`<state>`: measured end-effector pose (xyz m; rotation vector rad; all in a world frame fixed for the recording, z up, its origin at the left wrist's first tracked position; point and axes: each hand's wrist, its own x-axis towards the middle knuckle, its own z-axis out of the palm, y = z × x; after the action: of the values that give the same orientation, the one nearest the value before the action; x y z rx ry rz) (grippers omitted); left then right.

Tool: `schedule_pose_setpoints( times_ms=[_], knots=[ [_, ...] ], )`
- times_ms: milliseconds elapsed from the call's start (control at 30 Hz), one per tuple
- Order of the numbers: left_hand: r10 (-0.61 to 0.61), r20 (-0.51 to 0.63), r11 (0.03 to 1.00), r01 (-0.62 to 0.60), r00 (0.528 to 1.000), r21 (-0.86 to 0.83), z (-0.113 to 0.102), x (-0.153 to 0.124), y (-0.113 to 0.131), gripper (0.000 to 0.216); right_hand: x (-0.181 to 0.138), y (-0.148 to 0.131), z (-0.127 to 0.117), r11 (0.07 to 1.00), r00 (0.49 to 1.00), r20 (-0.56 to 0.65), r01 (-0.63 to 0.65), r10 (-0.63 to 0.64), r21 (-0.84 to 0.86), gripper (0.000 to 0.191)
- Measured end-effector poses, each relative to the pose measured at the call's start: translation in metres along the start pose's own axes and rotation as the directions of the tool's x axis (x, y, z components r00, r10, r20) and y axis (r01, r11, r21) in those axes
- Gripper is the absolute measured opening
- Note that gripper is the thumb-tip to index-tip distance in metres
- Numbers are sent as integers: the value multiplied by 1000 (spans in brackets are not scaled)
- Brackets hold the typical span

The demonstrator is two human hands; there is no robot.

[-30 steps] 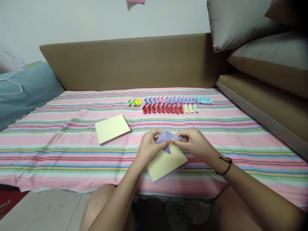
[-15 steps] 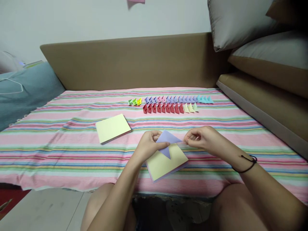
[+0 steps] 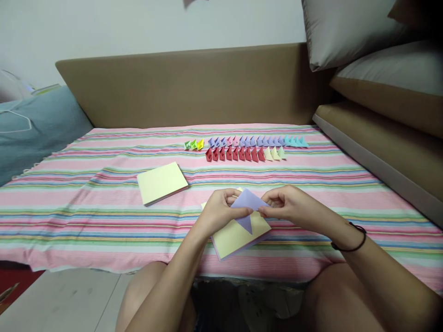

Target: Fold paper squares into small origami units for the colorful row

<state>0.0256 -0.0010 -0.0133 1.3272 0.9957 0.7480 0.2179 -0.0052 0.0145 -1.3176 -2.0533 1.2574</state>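
Observation:
A folded lavender paper (image 3: 249, 200) is held up between both hands, one point turned upward and another hanging down. My left hand (image 3: 223, 207) pinches its left side, thumb across the front. At the right corner, my right hand (image 3: 282, 203) grips the paper between thumb and fingers. Directly below lies a small stack of paper sheets (image 3: 230, 240), pale yellow on top with a lavender edge under it; the hands and the folded piece cover part of it.
A thicker stack of pale yellow paper (image 3: 162, 183) rests to the left on the striped cloth (image 3: 104, 221). Farther back stand rows of small folded paper boats, among them red ones (image 3: 235, 154), purple ones (image 3: 259, 141) and light blue ones (image 3: 295, 141). Cushions (image 3: 387, 87) are piled at right.
My right hand has moved left and now grips the right corner of the lavender paper. The paper has shifted slightly right, with my left hand still holding it.

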Motion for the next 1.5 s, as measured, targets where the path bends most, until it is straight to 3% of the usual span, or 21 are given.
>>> schedule_pose_setpoints(
  times_ms=[133,333,400,500,633,733,867,1000,1067,1133,1200,1267,1333,1400,1500],
  knots=[
    [9,-36,1000,-9,999,-2,-6,0,1,26,-7,4,-13,998,999,0,-34,34,54,14],
    [11,-114,999,-16,993,-41,-16,-2,4,30,-11,13,-31,1000,972,-237,10,-6,17,27],
    [11,-103,999,-14,995,-32,-14,-1,3,29,-6,12,-24,995,978,-211,27,-7,92,30],
    [45,-59,999,-45,997,6,-7,1,0,26,3,7,-5,969,998,-52,31,-18,243,30],
    [82,-56,996,-80,995,43,-2,3,-3,24,9,5,9,966,999,-45,24,-13,258,19],
    [63,-78,998,-62,995,17,-4,3,-2,28,7,7,6,933,998,-22,-43,54,357,18],
    [36,-163,998,-45,986,-54,-6,2,1,34,4,9,-1,933,993,-91,-37,75,357,20],
    [64,-208,991,-87,976,-105,-7,5,-2,35,6,8,-2,956,982,-187,30,26,292,19],
    [105,-300,986,-138,948,-91,-8,7,-4,33,6,7,-1,974,949,-314,82,-11,213,18],
    [119,-383,983,-163,916,-86,-7,9,-5,29,6,7,1,992,863,-499,120,-79,51,15],
    [42,-341,973,-116,939,-200,-5,9,-5,33,6,6,5,972,748,-622,145,-229,-184,9],
    [-48,-190,918,-32,981,-396,-1,9,-2,43,5,5,9,888,681,-589,217,-435,-404,7],
    [-60,-83,845,6,995,-535,2,8,0,46,5,5,13,781,659,-462,333,-593,-528,14],
    [-9,-101,830,-49,995,-555,3,6,2,36,6,6,16,709,649,-364,407,-668,-576,18],
    [49,-185,882,-130,981,-454,1,6,1,23,8,9,18,681,659,-302,445,-689,-582,21]
  ],
)
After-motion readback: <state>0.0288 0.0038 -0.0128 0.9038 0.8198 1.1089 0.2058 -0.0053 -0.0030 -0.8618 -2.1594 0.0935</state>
